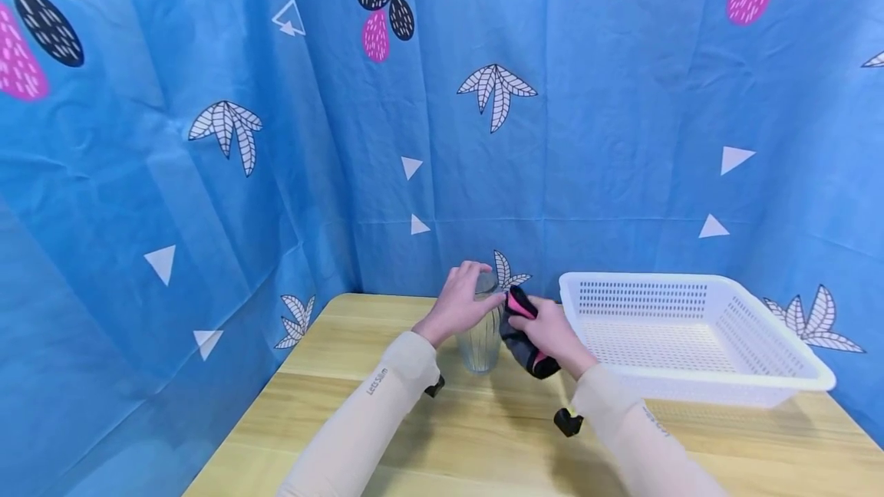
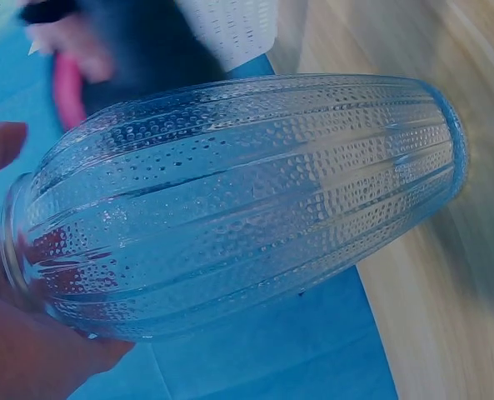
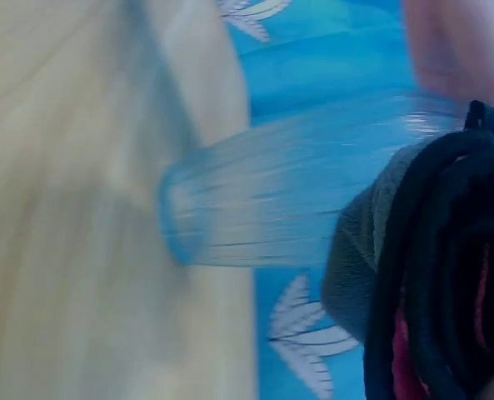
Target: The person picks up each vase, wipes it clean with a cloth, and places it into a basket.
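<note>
A clear ribbed glass vase [image 1: 479, 345] is upright near the far edge of the table, its dimpled surface plain in the left wrist view. My left hand [image 1: 459, 304] holds it around the top rim, thumb on one side and fingers on the other. Just right of the vase, my right hand [image 1: 550, 330] grips a folded dark grey cloth [image 1: 516, 340] with pink parts and black edging. In the right wrist view, the thick folds of the cloth [image 3: 371, 242] overlap part of the vase [image 3: 255, 192]. Whether cloth and glass touch, I cannot tell.
A white perforated plastic basket [image 1: 691, 382] stands at the right of the wooden table [image 1: 456, 443]. A blue patterned curtain [image 1: 587, 159] hangs behind the table and along its left side.
</note>
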A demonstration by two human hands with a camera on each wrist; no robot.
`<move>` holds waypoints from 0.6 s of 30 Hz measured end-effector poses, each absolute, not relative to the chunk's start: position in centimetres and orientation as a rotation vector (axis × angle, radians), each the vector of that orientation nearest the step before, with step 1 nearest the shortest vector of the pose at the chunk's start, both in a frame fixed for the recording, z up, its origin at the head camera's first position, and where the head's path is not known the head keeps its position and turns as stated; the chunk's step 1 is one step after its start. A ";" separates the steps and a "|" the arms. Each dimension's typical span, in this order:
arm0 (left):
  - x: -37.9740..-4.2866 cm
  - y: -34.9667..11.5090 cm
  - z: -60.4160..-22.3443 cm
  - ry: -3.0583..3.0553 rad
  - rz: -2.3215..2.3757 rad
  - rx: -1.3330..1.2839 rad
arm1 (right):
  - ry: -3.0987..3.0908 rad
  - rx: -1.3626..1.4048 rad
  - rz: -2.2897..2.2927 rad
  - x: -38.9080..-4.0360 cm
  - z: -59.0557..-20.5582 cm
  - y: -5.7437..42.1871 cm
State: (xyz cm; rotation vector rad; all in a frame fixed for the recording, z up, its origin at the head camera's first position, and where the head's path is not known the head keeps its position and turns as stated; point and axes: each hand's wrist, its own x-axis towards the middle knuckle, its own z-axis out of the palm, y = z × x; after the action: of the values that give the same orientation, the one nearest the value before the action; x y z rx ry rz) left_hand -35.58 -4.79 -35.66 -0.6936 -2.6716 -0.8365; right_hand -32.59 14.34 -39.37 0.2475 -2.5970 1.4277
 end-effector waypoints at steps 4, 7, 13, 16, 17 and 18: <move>-35.8 -4.9 -35.7 -2.663 -0.866 -0.716 | -2.465 0.312 1.454 -32.3 -36.4 14.6; -36.0 -4.9 -35.6 -2.650 -0.899 -0.737 | -2.435 0.354 1.341 -32.2 -34.8 14.3; -36.2 -5.0 -35.7 -2.666 -0.892 -0.749 | -2.496 0.330 1.186 -32.4 -34.8 13.7; -36.2 -4.9 -35.7 -2.677 -0.857 -0.748 | -2.514 0.294 1.156 -32.8 -35.6 13.8; -36.1 -4.9 -35.7 -2.680 -0.846 -0.746 | -2.520 0.284 1.146 -32.9 -35.9 13.9; -36.1 -4.9 -35.7 -2.686 -0.840 -0.742 | -2.527 0.277 1.136 -33.0 -36.3 14.0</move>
State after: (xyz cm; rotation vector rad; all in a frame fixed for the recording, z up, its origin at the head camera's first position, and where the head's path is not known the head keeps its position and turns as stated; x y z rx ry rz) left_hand -36.10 -4.86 -35.72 -0.7425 -2.6860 -0.8401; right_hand -32.97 13.96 -36.27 0.2770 -2.5271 1.1362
